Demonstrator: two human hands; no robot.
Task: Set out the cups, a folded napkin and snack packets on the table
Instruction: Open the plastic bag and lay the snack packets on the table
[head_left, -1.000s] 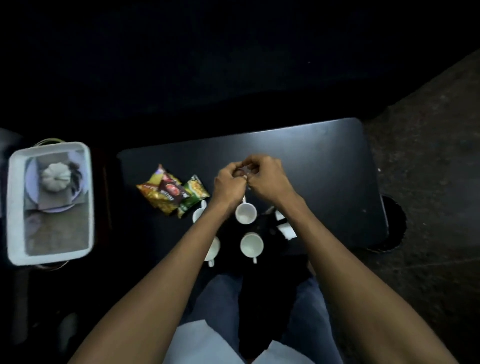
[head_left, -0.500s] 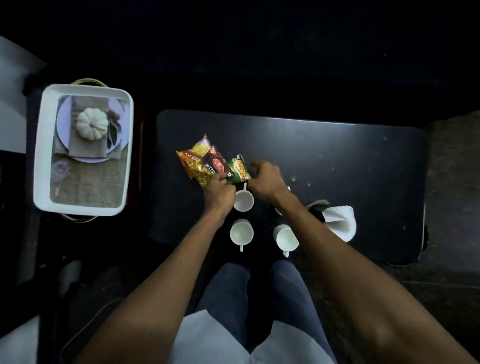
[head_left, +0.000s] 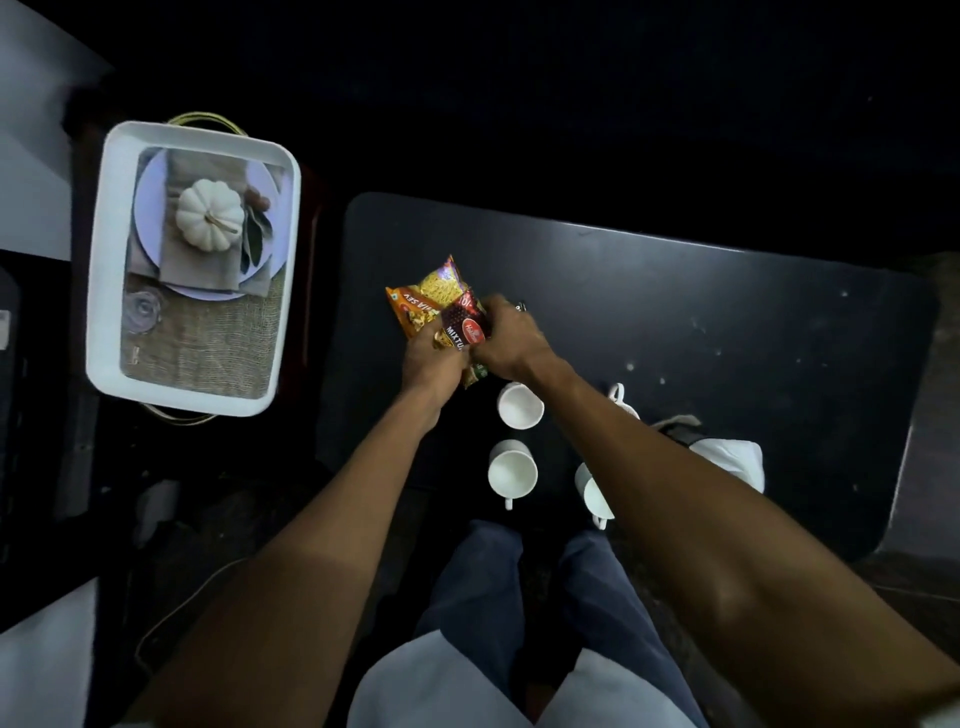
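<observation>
Both hands have closed in on the snack packets (head_left: 441, 312) since a moment ago: left hand (head_left: 431, 361) and right hand (head_left: 506, 338) pinch them together at the table's (head_left: 675, 312) far left. Labels read "SEV" and "MIXTU". White cups (head_left: 519, 405) stand just right, nearer; folded napkin (head_left: 732, 457) further right.

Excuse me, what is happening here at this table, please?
A person is setting a dark table. Both the left hand and the right hand hold a bunch of snack packets over its left part. White cups already stand near the front edge, and a white napkin lies to their right, partly hidden by the right arm. A white tray with a small pumpkin sits off to the left.
</observation>
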